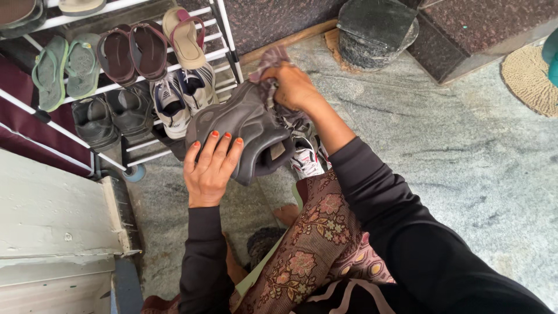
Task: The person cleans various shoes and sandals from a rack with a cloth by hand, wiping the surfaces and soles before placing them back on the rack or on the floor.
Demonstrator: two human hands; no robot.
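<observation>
My left hand (210, 168) grips a dark grey clog-like shoe (247, 125) from below, sole side facing me, fingers spread over its edge. My right hand (292, 86) presses a crumpled greyish-purple cloth (270, 59) against the far end of the shoe. The shoe is held in the air in front of a white shoe rack (228, 35). Under the shoe a white sneaker (305, 160) lies on the floor, partly hidden.
The rack holds green flip-flops (64, 67), maroon sandals (133, 52), a beige sandal (185, 38), black shoes (110, 119) and white-and-blue sneakers (183, 96). A dark round container (375, 32) stands behind. A woven mat (532, 78) lies at right. A pale ledge (52, 221) is at left.
</observation>
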